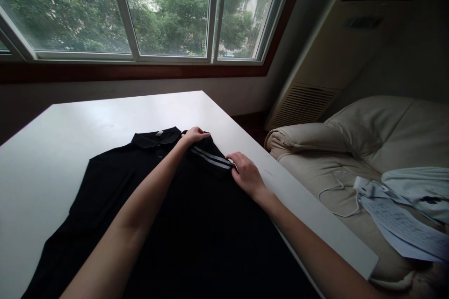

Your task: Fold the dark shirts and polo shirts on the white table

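Left hand (196,135) and right hand (247,173) pinch black shirt (210,224) — white table (115,114) beneath, papers (403,226) on sofa (351,160) beside.

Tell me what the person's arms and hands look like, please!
The left arm and right arm are bare where they show, narrowing toward the wrists. The left hand and right hand are ungloved. I see no sleeves, watch or bracelet.

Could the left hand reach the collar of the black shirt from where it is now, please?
Probably yes: the left hand touches the black shirt just beside the collar, and nothing visible lies between them.
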Demonstrator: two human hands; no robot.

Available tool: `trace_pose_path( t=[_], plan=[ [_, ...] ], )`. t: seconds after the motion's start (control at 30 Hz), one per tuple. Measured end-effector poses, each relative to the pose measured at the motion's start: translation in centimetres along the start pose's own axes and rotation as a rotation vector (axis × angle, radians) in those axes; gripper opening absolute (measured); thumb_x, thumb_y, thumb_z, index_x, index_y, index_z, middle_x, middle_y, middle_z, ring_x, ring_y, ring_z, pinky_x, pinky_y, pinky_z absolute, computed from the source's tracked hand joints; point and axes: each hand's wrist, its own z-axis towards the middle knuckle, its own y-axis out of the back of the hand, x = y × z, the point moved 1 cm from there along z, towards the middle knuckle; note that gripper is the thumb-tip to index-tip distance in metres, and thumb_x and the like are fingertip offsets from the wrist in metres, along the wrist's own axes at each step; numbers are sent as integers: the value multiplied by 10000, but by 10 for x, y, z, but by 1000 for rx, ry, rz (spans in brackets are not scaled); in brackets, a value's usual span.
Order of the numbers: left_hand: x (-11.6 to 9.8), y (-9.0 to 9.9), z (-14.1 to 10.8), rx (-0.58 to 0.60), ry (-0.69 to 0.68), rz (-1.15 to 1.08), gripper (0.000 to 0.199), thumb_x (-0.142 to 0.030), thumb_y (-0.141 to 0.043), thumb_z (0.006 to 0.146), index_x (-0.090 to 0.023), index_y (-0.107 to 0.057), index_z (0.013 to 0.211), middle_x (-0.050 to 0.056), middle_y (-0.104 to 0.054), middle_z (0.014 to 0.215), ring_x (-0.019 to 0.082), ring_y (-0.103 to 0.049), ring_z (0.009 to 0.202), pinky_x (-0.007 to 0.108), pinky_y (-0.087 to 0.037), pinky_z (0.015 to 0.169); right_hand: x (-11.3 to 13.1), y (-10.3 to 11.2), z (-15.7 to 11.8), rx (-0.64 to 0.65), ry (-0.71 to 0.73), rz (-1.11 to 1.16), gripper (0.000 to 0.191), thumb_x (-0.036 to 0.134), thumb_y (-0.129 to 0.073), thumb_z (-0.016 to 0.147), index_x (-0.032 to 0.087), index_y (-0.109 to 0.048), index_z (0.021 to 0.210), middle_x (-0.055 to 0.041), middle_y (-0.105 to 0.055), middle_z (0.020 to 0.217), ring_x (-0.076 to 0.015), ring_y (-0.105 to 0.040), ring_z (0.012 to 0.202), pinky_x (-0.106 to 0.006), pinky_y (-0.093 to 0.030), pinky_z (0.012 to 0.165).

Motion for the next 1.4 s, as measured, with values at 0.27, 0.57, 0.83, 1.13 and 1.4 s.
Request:
trace_pose_path(
  t=[0.27,0.57,0.83,1.13,1.4],
  plan=[
    [25,22,-43,141,-91,200,408,-544,-758,630,-220,-657,856,56,-704,993,278,-604,978,382,-426,896,-10,-1,0,1,-172,311,284,95,-480,723,216,-596,952,6,-590,783,-143,-561,697,-249,-442,637],
    [34,28,-40,67,-177,-69,271,-443,-656,780,-173,-638,793,23,-667,787,177,-612,763,241,-439,624,2,3,-2,-21,-49,100,291,61,-468,789,231,-623,967,-24,-617,922,-159,-582,784,-283,-437,763],
    [33,26,-46,41,-165,76,218,-388,-680,782,-190,-667,872,48,-689,907,210,-640,846,263,-471,691,-2,1,-2,2,-29,55,227,66,-484,784,223,-624,868,-24,-615,932,-171,-578,835,-307,-416,815],
    [22,7,-52,-156,-407,170,241,-289,-560,892,-205,-603,1115,85,-642,1159,225,-580,1096,310,-452,936,8,2,-2,-45,63,69,268,69,-489,796,218,-613,981,-65,-633,1154,-221,-567,1106,-367,-410,929],
    [-3,9,-9,17,-698,316,373,-112,-455,897,-336,-669,1104,28,-578,1317,211,-465,1274,356,-318,1070,13,-5,-4,22,107,111,183,195,-545,878,217,-654,1024,-74,-655,1195,-218,-581,1149,-416,-424,999]
  ],
)
